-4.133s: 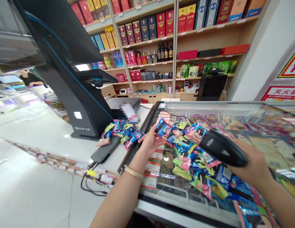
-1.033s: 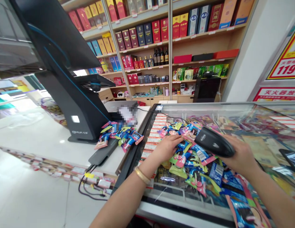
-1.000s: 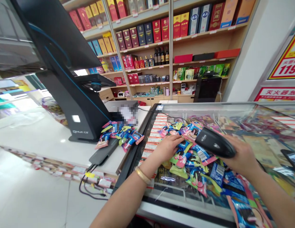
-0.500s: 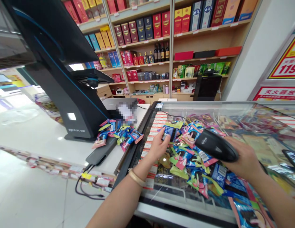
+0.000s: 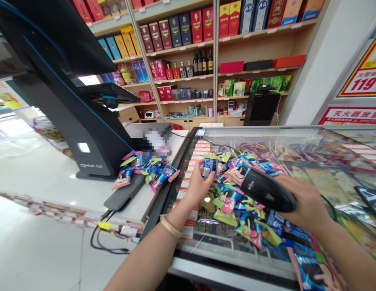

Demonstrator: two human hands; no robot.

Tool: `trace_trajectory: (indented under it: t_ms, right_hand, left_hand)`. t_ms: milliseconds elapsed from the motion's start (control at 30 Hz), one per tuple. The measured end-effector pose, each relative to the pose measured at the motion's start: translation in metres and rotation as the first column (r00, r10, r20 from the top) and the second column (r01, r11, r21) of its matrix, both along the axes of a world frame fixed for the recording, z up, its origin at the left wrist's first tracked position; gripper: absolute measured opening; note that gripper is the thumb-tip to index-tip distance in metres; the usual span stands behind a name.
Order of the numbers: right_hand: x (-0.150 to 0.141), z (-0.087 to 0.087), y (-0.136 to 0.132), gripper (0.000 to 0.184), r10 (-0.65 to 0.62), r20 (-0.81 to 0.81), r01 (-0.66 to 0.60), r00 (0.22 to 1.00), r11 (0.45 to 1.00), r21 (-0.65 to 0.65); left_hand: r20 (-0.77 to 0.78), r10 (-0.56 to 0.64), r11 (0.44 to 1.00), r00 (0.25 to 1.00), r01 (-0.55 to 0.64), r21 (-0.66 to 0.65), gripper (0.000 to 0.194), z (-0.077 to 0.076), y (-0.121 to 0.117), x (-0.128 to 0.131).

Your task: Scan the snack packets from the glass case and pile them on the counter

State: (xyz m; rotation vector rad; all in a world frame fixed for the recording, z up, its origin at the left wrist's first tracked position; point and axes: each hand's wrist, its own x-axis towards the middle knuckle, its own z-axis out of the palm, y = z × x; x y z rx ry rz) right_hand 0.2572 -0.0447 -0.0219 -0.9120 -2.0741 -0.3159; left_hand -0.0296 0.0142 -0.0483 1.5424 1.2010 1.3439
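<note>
One packet [image 5: 210, 167] clamped by left fingers [image 5: 209, 180]; scanner [image 5: 266, 190] gripped by right fingers [image 5: 289, 184]. Smaller group [image 5: 159, 178] set apart, left of left fingers; larger pile [image 5: 250, 228], unheld, spread nearer.

Worn on the head, the lone camera looks forward and down (both hands fairly near).
</note>
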Motion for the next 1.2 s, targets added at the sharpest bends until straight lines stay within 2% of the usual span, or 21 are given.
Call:
trace_trajectory:
  t_ms: [67, 133, 300, 400, 533, 633, 800, 1000, 1100, 1200]
  right_hand:
    - [-0.004, 0.004, -0.003, 0.019, 0.025, 0.018, -0.025, 1.0, 1.0, 0.012]
    - [-0.008, 0.008, -0.006, 0.019, 0.046, 0.031, -0.046, 0.998, 0.999, 0.02]
    - [-0.013, 0.01, -0.008, 0.016, 0.06, 0.028, -0.059, 0.998, 0.998, -0.036]
    - [-0.014, 0.007, -0.009, 0.016, 0.049, 0.03, -0.047, 0.998, 0.997, -0.069]
    - [-0.012, 0.003, -0.008, 0.018, 0.042, 0.034, -0.04, 0.999, 0.997, -0.061]
    - [-0.01, 0.001, -0.008, 0.019, 0.039, 0.028, -0.037, 0.999, 0.997, -0.069]
    - [-0.011, 0.002, -0.009, 0.019, 0.019, 0.022, -0.017, 1.0, 0.994, -0.105]
    - [-0.009, 0.001, -0.008, 0.017, 0.041, 0.011, -0.04, 0.999, 0.996, -0.078]
    - [-0.004, -0.002, -0.005, 0.021, 0.083, -0.005, -0.083, 0.997, 0.996, -0.038]
    - [0.0, -0.004, -0.001, 0.029, 0.103, -0.011, -0.103, 0.995, 0.995, -0.016]
  left_hand:
    - [-0.165, 0.104, 0.989, 0.981, -0.085, 0.118, 0.041, 0.001, -0.001, -0.001]
    - [-0.292, 0.178, 0.968, 0.94, -0.114, 0.224, 0.038, 0.002, -0.001, -0.003]
    - [-0.466, 0.281, 0.922, 0.839, -0.1, 0.375, 0.038, -0.001, 0.0, -0.008]
    - [-0.529, 0.293, 0.902, 0.797, -0.046, 0.43, 0.038, -0.004, 0.0, -0.008]
    - [-0.547, 0.29, 0.873, 0.785, 0.017, 0.487, 0.04, -0.006, -0.003, -0.005]
    - [-0.543, 0.305, 0.859, 0.782, 0.021, 0.512, 0.041, -0.007, -0.003, -0.004]
    - [-0.542, 0.309, 0.87, 0.782, -0.001, 0.494, 0.041, -0.009, -0.002, -0.006]
    - [-0.528, 0.273, 0.896, 0.804, -0.012, 0.444, 0.04, -0.01, -0.004, -0.004]
    - [-0.503, 0.275, 0.892, 0.82, -0.022, 0.452, 0.036, -0.005, -0.003, -0.006]
    - [-0.46, 0.352, 0.854, 0.815, -0.079, 0.514, 0.036, 0.01, 0.003, -0.022]
